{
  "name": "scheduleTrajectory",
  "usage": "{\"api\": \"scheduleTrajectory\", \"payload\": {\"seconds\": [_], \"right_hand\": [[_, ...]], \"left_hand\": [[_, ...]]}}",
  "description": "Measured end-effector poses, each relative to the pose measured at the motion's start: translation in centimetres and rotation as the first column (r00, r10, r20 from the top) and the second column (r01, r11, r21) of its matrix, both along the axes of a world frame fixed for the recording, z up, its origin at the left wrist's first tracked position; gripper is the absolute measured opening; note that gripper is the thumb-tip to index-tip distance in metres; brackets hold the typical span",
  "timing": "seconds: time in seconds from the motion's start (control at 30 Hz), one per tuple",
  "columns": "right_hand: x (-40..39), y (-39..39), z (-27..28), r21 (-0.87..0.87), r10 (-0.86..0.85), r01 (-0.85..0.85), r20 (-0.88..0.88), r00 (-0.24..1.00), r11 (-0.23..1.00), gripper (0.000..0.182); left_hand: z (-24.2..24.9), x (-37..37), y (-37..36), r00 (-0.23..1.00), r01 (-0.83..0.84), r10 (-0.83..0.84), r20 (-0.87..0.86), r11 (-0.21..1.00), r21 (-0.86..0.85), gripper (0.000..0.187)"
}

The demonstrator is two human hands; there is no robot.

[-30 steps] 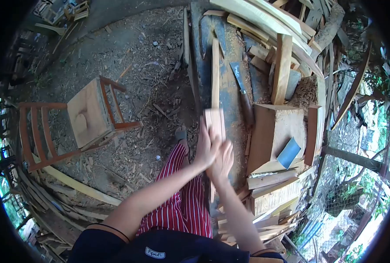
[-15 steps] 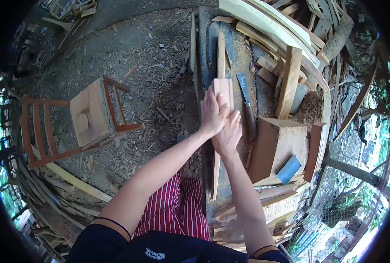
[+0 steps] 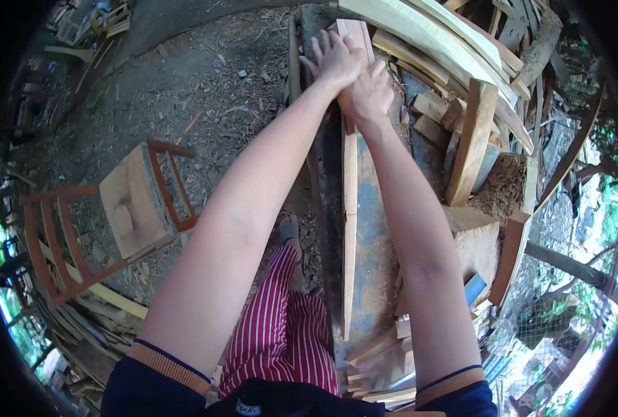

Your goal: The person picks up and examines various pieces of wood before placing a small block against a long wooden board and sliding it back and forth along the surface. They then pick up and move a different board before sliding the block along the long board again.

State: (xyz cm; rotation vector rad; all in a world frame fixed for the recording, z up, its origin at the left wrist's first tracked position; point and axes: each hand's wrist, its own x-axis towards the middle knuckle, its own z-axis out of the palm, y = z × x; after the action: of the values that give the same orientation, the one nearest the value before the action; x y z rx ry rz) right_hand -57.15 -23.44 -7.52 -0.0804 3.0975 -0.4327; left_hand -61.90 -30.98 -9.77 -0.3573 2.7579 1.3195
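My left hand (image 3: 336, 64) and my right hand (image 3: 368, 95) are together on a pale wooden hand plane (image 3: 354, 29), near the far end of the workbench (image 3: 375, 243). Most of the plane's body is hidden under my hands; its flat front end shows beyond them. The left fingers spread over its left side, while my right hand grips behind. Beneath and behind the plane, a long narrow wooden strip (image 3: 350, 222) lies lengthwise on the bench, tapering toward me. Its far part is covered by the plane and my hands.
Right of the strip, an upright wooden post (image 3: 472, 142) stands by a large wood block (image 3: 477, 240). Curved pale boards (image 3: 434, 45) line the bench's far right edge. A wooden chair (image 3: 132, 201) lies at left on ground strewn with shavings.
Both hands have slid away from me with the plane, along the strip to the bench's far end. My arms are straighter. The knife is no longer visible.
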Motion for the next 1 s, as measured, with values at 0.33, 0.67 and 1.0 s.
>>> {"api": "scheduleTrajectory", "payload": {"seconds": [0.33, 0.67, 1.0], "right_hand": [[3.8, 2.1, 2.8, -0.249, -0.157, 0.145, -0.030, 0.987, 0.958, 0.060], [37.2, 11.6, 2.2, -0.020, -0.252, 0.260, 0.181, 0.951, 0.965, 0.067], [53.4, 8.3, 8.7, -0.268, -0.284, 0.372, 0.316, 0.905, 0.889, 0.073]], "left_hand": [[0.8, 17.2, 0.3, 0.932, -0.094, 0.166, -0.324, 0.969, 0.227, 0.064], [-2.2, 35.5, 6.7, 0.998, 0.071, -0.070, -0.004, 0.996, 0.061, 0.085], [2.5, 39.8, 4.8, 0.925, -0.229, -0.089, 0.369, 0.643, 0.731, 0.045]]}}
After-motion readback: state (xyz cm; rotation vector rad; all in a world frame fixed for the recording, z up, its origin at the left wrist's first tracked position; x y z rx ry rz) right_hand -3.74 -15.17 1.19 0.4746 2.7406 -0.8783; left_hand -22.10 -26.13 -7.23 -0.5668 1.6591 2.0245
